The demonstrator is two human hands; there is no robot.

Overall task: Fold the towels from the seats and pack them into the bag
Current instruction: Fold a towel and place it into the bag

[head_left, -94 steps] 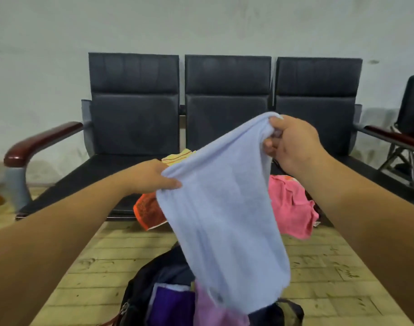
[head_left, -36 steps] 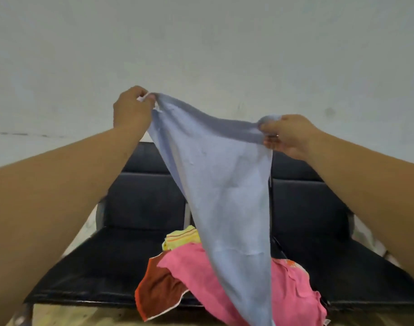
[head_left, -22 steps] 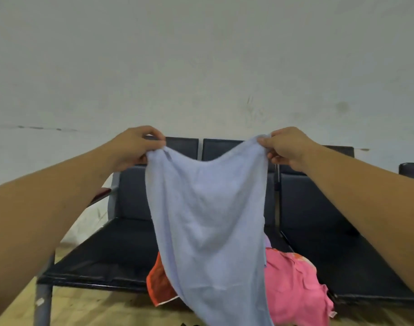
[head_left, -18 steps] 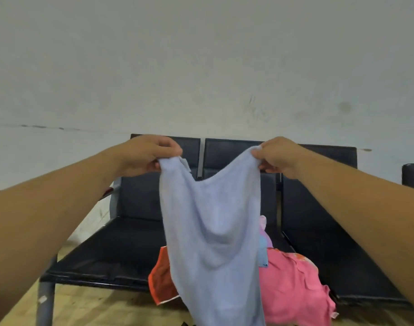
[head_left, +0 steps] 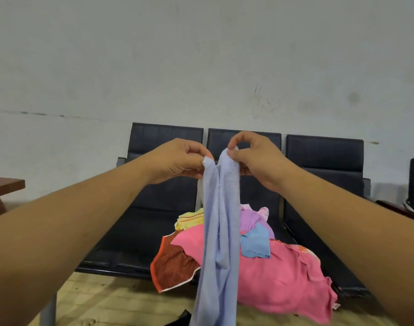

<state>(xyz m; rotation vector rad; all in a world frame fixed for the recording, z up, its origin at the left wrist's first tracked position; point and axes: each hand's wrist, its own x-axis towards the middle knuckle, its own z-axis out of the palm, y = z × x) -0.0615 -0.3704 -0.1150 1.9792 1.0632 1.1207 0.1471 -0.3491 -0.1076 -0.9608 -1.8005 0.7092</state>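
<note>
Fold underway on light blue towel [head_left: 221, 231], held up in the air in front of the seats [head_left: 135, 231]. Half a second back: held wide by its two top corners, with a slack belly between. Now: drawn together before the middle seat back, left hand [head_left: 177, 161] and right hand [head_left: 255, 158] almost touching, corners side by side. Left fingers [head_left: 196, 162] curled, pinching one corner against the thumb. Right thumb and forefinger pinching the other corner, rest of that hand loosely bent. Hangs as a narrow doubled strip, lower end out of frame at the bottom edge.

Meaning for the task, as a judgement: first lengthwise fold nearly made but not secured, corners not yet under one hand. Likely calls for a transfer of both corners into a single pinch, then a second fold from the lower end. Risk: layers twisted or uneven, given the crease down the middle.

Remaining on the middle seat: unfolded heap, with pink towel [head_left: 283, 278] largest and foremost, red-orange towel [head_left: 173, 262] drooping over the front edge, and yellow towel [head_left: 189, 220], purple towel [head_left: 250, 218] and small blue cloth [head_left: 255, 245] behind. Nothing in that heap folded.

No clear view of the bag, only a dark sliver [head_left: 177, 319] at the bottom edge beside the strip, identity not determinable. Packing of this piece not begun; bulk of the job outstanding.
</note>
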